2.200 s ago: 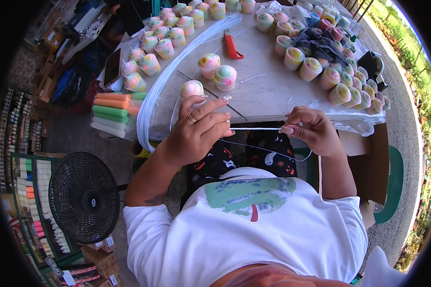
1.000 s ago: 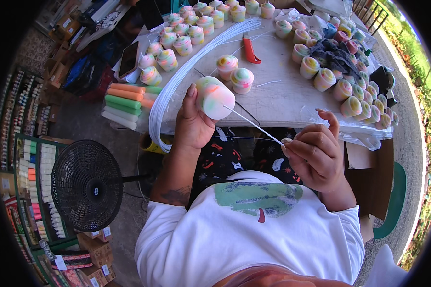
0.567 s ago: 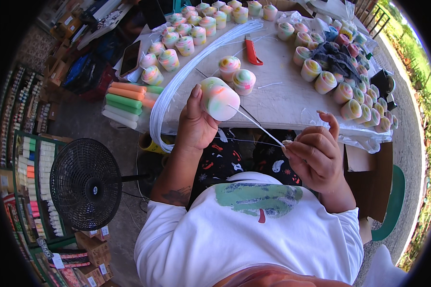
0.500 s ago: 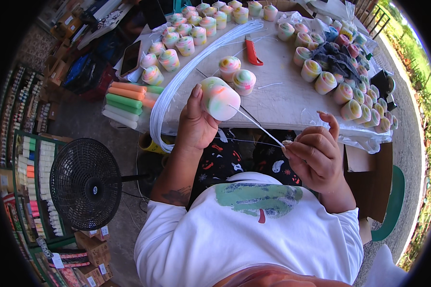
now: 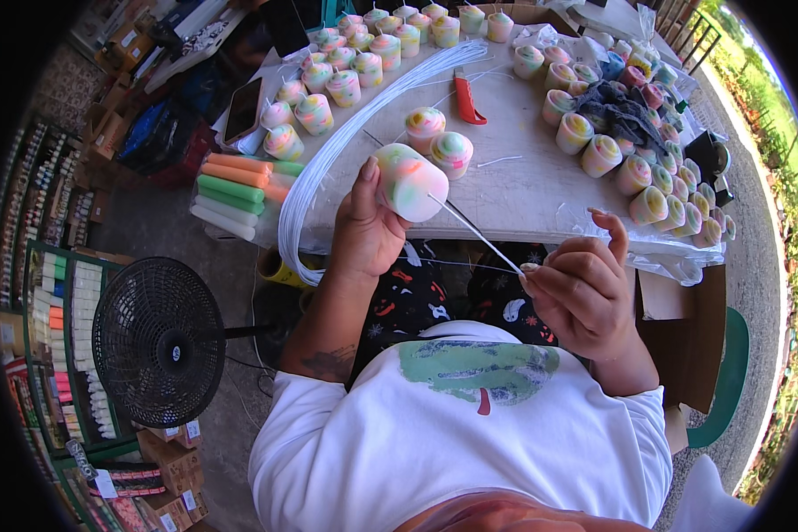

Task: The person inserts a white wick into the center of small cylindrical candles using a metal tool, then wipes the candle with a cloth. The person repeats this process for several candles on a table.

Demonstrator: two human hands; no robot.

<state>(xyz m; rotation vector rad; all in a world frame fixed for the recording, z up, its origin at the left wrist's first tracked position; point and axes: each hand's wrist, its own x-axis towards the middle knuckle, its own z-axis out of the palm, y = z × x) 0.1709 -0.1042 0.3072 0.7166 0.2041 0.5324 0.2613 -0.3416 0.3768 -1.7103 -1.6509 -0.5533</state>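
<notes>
My left hand (image 5: 369,229) is closed around a pastel, marbled candle (image 5: 410,183), tilted so that its flat end faces me. A white wick (image 5: 477,235) comes out of that end and runs taut down to my right hand (image 5: 582,282). There thumb and forefinger pinch the wick's tip, while the other fingers are bent or raised. Just behind the held candle, two similar swirl-topped candles (image 5: 452,154) stand on the table. A thin dark line shows behind the candle and beside the wick; what it is I cannot tell.
On the table (image 5: 514,195) lie a long bundle of white wicks (image 5: 332,146), a red-handled cutter (image 5: 466,99) and coloured wax sticks (image 5: 230,197). Many candles stand at the back left and right (image 5: 601,152), with a dark cloth (image 5: 625,111) over some. A black fan (image 5: 160,341) stands at left.
The candle has shifted slightly right in my left hand's grip. My right hand has barely moved, and its pinch on the wick stays.
</notes>
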